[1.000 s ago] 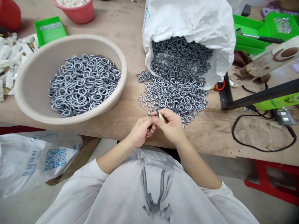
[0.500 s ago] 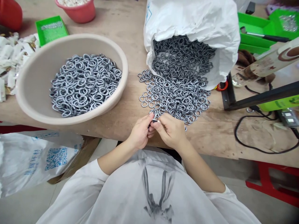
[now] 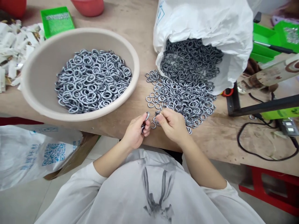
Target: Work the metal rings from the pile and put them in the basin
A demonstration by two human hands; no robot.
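My left hand (image 3: 137, 130) is closed at the front edge of the table, with a grey metal-coloured ring (image 3: 147, 116) pinched at thumb and forefinger. Another dark curved piece, perhaps a second ring, shows lower among its fingers. Just to the right, my right hand (image 3: 171, 126) is closed too, a small dark item at its thumb tip that I cannot make out. Behind it spreads a heap of loose grey rings (image 3: 179, 93), spilling out of a white sack (image 3: 203, 21) lying on its side. A large beige basin (image 3: 35, 90) at left holds many similar rings.
Green trays (image 3: 57, 21) with small parts, a red bowl (image 3: 90, 7) and white pieces (image 3: 11, 46) stand at back left. At right are a black metal frame (image 3: 263, 105), a clear bottle (image 3: 257, 79) and a cable (image 3: 239, 140). A printed bag (image 3: 28, 155) hangs below left.
My hands were together over a ring; now they are apart, the left moved slightly left with a ring. The view has shifted, so the basin and sack appear further right.
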